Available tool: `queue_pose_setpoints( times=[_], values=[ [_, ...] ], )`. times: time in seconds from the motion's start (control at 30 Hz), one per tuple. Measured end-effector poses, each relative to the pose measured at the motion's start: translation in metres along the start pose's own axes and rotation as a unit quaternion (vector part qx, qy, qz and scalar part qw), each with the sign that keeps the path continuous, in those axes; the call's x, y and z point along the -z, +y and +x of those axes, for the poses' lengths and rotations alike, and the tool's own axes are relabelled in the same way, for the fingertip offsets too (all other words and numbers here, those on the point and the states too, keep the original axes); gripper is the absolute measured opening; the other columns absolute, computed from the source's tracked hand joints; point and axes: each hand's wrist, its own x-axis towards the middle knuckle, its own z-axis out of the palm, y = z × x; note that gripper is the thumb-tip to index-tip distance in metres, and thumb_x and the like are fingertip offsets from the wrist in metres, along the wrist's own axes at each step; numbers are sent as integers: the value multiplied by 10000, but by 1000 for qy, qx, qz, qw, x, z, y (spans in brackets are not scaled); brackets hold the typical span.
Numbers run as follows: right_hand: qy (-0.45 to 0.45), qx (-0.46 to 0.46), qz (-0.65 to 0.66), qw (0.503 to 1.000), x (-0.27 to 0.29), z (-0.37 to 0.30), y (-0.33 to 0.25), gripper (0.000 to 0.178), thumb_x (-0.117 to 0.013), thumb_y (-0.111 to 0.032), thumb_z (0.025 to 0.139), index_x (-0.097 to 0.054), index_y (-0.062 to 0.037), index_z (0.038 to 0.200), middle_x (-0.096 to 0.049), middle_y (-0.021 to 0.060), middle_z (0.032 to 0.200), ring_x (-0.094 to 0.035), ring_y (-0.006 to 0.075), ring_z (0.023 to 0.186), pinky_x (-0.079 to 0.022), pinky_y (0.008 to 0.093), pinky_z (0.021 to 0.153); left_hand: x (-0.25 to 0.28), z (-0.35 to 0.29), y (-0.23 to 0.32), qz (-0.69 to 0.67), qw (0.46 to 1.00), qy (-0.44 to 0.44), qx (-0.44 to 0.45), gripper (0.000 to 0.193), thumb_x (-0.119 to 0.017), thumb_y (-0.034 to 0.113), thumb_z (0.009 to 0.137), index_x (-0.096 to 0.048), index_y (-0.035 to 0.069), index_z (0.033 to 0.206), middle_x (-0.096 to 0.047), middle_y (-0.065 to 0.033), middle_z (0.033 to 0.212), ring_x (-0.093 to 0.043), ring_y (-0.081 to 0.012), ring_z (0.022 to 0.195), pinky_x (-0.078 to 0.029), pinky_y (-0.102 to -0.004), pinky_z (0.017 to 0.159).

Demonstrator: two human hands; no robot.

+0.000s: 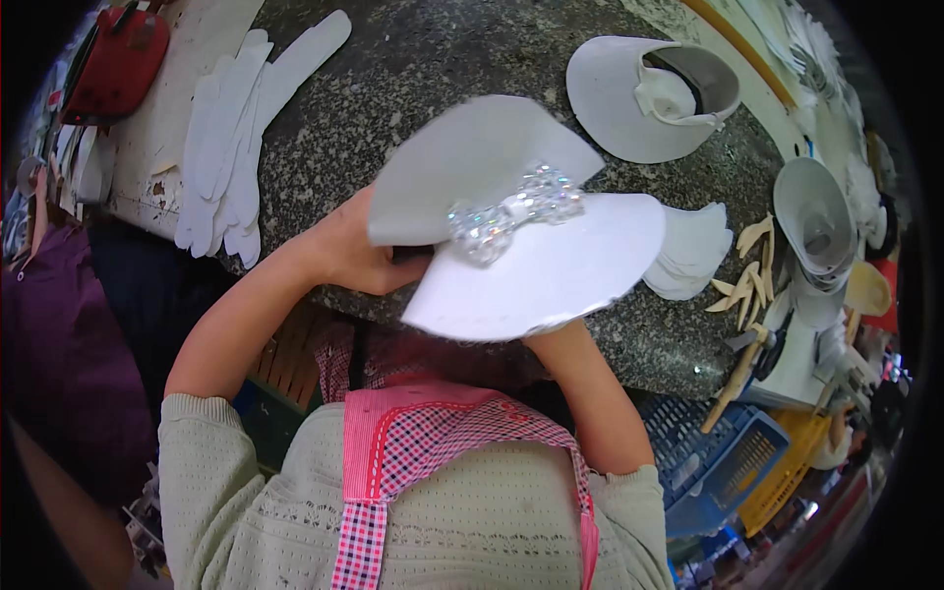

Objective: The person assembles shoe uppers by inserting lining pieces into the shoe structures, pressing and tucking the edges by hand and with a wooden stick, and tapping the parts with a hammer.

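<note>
A white shoe upper (pixel 546 261), made of two fan-shaped halves, is raised over the dark stone slab in front of me. A silvery, glittering bow (pixel 516 211) sits where its halves meet. My left hand (pixel 359 246) grips the upper's left side, its fingers passing behind the white material. From below, my right forearm reaches up behind the lower half, which covers my right hand (pixel 559 339) except near the wrist. Just right of the upper, a stack of white scalloped pieces (pixel 688 254) lies on the slab.
Long white insole-shaped pieces (pixel 224 138) lie at left, near a red case (pixel 116 64). A white visor-shaped holder (pixel 619 98) stands far right. Pale slivers (pixel 752 275), a wooden-handled hammer (pixel 736 379) and grey cups (pixel 816 216) line the right side; a blue crate (pixel 723 462) sits below.
</note>
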Motion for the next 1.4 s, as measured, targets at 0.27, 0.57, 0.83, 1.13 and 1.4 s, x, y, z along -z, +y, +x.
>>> queue_pose_setpoints(
  times=[0.27, 0.57, 0.83, 1.13, 1.4],
  values=[
    [26, 10, -2, 1000, 16, 9, -8, 324, -684, -31, 628, -628, -35, 947, -580, 135, 990, -590, 327, 788, -486, 402, 679, -1, 7, -16, 51, 999, -13, 9, 485, -723, 156, 662, -585, 82, 1121, -569, -134, 1132, -524, -313, 1085, -414, -394, 941],
    [69, -139, -18, 988, 35, 31, -22, 462, -694, -55, 724, -438, -12, 1106, -599, 88, 779, -601, 182, 564, -479, 283, 541, 18, 32, -1, 49, 995, -79, -33, 565, -740, 206, 647, -541, 79, 1160, -566, -149, 1087, -554, -340, 990, -457, -402, 844],
    [112, -212, 159, 958, 31, 30, -1, 303, -631, -7, 742, -515, -62, 1016, -572, 80, 735, -550, 115, 504, -432, 251, 481, 15, 42, 3, 17, 997, -72, -16, 448, -643, 242, 665, -558, 50, 1061, -570, -170, 995, -561, -357, 932, -470, -407, 802],
    [32, -104, 16, 994, 40, 46, -17, 128, -596, -22, 742, -583, -117, 827, -576, 68, 728, -576, 281, 618, -455, 359, 533, 20, 42, 4, -29, 994, -100, 35, 457, -691, 236, 649, -580, 60, 1056, -590, -165, 1029, -573, -341, 943, -461, -389, 826],
    [-18, -237, 118, 964, 42, 57, -27, 87, -583, -61, 774, -595, -80, 858, -610, 85, 752, -597, 233, 594, -472, 333, 555, 18, 39, 3, -54, 993, -85, 55, 535, -714, 237, 639, -562, 77, 1127, -578, -150, 1104, -569, -319, 1010, -444, -385, 880]
  ],
)
